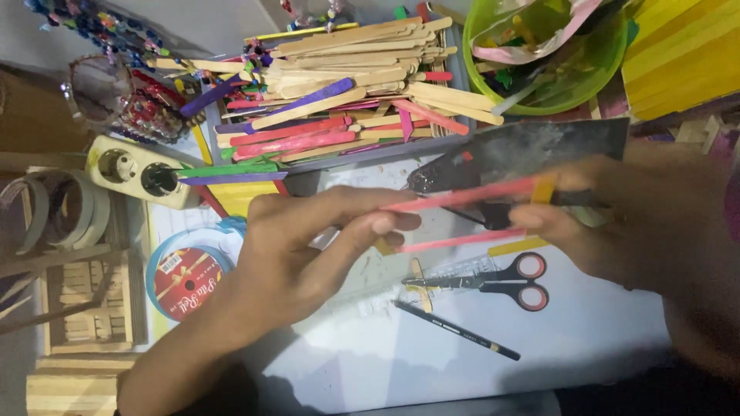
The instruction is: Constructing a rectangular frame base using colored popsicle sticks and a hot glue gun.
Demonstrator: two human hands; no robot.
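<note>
Fingers of the left hand (308,246) pinch one end of a pink craft stick (462,195); the right hand (624,223) grips the other end. Scissors (493,281) and a black pencil (456,330) lie just below.

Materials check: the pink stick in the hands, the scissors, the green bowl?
Pink stick: likely thin wood, dyed matte pink; it matches the flat, round-ended craft sticks in the pile, some of them bare wood. Scissors: grey metal-looking blades, black handles with red-lined loops, probably plastic. Green bowl: looks like plastic, its bright, slightly translucent wall showing a soft sheen.
</note>
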